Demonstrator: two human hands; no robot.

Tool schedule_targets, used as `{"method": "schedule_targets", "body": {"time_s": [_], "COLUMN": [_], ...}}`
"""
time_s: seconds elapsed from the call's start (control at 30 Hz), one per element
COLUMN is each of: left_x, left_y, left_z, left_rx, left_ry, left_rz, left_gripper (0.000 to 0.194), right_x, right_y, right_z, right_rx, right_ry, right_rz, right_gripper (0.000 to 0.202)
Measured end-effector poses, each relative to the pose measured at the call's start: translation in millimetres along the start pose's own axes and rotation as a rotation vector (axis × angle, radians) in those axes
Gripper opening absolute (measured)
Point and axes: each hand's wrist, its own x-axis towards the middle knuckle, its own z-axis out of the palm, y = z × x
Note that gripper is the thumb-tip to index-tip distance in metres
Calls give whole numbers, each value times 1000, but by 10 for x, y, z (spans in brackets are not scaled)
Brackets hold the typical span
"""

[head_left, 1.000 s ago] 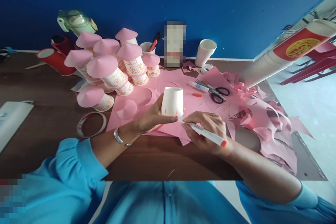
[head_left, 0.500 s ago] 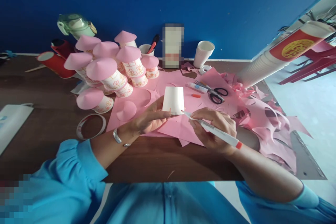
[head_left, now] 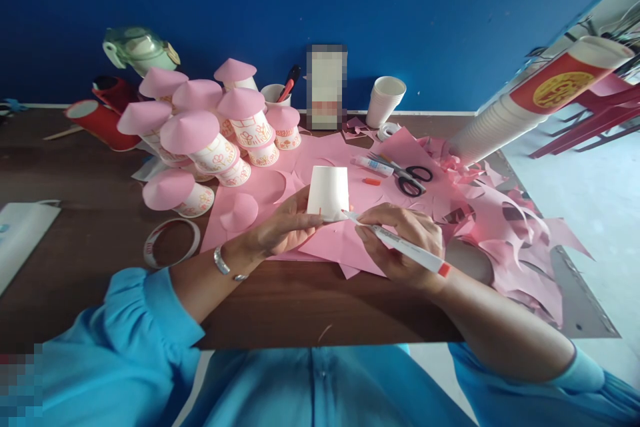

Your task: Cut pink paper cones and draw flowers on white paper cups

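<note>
My left hand [head_left: 290, 223] grips a white paper cup [head_left: 327, 192] from its left side and underneath, with the thumb near the lower edge. A short orange-red stroke shows on the cup beside that thumb. In my right hand [head_left: 407, 240] is a white marker [head_left: 410, 252] with an orange-red end, held like a pen; its tip meets the cup's lower right. Pink paper sheets [head_left: 340, 247] lie beneath both hands. A small orange marker cap [head_left: 371, 181] rests on the paper behind my right hand.
Cups with pink cone roofs [head_left: 190, 131] stand at the left, near a tape roll [head_left: 173, 242]. Black-handled scissors [head_left: 415, 180] and a glue stick [head_left: 375, 165] lie right of centre. Pink scraps [head_left: 520, 247] and a tall cup stack [head_left: 500, 120] occupy the right side.
The view has shifted slightly, so most things sit a little further left. Both hands keep their holds, and the marker tip stays at the cup's lower right.
</note>
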Motion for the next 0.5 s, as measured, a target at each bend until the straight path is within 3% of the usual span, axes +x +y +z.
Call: {"method": "schedule_targets", "body": {"time_s": [0.5], "left_x": [0], "left_y": [33], "left_z": [34], "left_rx": [-8], "left_ry": [-5], "left_rz": [-11], "left_gripper": [38], "right_x": [-8], "right_y": [-1], "right_z": [15], "right_rx": [5], "right_ry": [-33], "right_rz": [3], "right_gripper": [6]}}
